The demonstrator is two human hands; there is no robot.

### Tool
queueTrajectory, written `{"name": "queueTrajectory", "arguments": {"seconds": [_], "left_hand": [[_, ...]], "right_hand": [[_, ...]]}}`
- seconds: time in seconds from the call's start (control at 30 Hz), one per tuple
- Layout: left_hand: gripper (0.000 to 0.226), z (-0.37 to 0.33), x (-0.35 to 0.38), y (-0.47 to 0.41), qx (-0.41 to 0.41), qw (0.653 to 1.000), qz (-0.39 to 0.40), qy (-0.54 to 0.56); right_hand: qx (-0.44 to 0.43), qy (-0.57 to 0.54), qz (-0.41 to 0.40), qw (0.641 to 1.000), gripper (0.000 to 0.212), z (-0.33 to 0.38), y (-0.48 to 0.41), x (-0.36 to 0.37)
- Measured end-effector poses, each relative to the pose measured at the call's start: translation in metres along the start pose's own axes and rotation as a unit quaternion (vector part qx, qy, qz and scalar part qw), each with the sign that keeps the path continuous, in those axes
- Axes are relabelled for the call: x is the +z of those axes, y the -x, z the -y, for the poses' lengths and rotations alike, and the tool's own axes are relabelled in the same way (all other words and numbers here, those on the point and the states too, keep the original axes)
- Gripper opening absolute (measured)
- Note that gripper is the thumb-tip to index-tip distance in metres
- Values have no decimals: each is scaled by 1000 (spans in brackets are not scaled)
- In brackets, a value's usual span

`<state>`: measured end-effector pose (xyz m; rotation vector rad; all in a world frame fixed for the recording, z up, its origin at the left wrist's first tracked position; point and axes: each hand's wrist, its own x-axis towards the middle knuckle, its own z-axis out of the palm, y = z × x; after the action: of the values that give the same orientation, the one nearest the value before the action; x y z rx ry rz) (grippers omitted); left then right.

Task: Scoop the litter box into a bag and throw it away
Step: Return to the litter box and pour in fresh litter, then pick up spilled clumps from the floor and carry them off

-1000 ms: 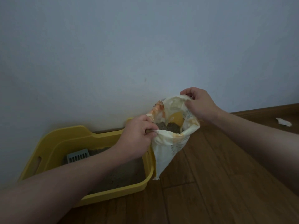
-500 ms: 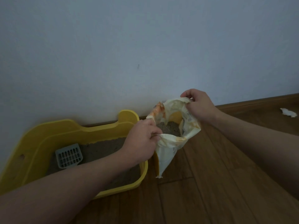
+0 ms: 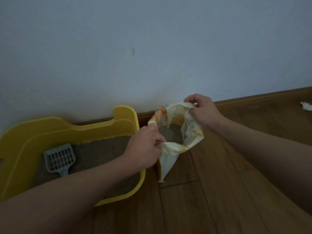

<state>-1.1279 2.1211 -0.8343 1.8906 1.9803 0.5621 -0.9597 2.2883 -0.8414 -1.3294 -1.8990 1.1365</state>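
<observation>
A white and orange plastic bag (image 3: 170, 154) hangs just right of the yellow litter box (image 3: 55, 127), its mouth held wide. Grey litter (image 3: 172, 134) shows inside it. My left hand (image 3: 143, 147) pinches the near left edge of the bag's rim. My right hand (image 3: 202, 112) grips the far right edge of the rim. The litter box stands on the floor against the wall and holds sandy litter. A grey slotted scoop (image 3: 59, 159) lies in it at the left, handle toward me. My left forearm crosses over the box's front.
A pale wall (image 3: 152, 48) rises straight ahead with a wooden skirting board at its foot. Wooden plank flooring (image 3: 219, 191) spreads to the right. A small white scrap (image 3: 306, 106) lies on the floor at the far right edge.
The view has tilted down and right, showing more of the litter box and scoop. Both hands keep their hold on the bag's rim, and its mouth looks slightly wider.
</observation>
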Motion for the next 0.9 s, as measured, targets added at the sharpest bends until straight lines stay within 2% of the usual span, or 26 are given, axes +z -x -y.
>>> {"name": "queueTrajectory", "arguments": {"seconds": [0.1, 0.2, 0.5, 0.9], "left_hand": [[19, -2, 5, 0, 22, 998, 51, -33], [16, 0, 9, -5, 18, 996, 71, -49], [14, 1, 14, -14, 10, 994, 85, -72], [16, 2, 17, -20, -3, 994, 82, -73]], "right_hand": [[5, 12, 19, 1000, 37, -10, 4, 4], [10, 14, 26, 1000, 37, -14, 5, 6], [-2, 57, 38, 998, 30, -26, 7, 7], [-5, 99, 36, 994, 40, -29, 5, 9]]}}
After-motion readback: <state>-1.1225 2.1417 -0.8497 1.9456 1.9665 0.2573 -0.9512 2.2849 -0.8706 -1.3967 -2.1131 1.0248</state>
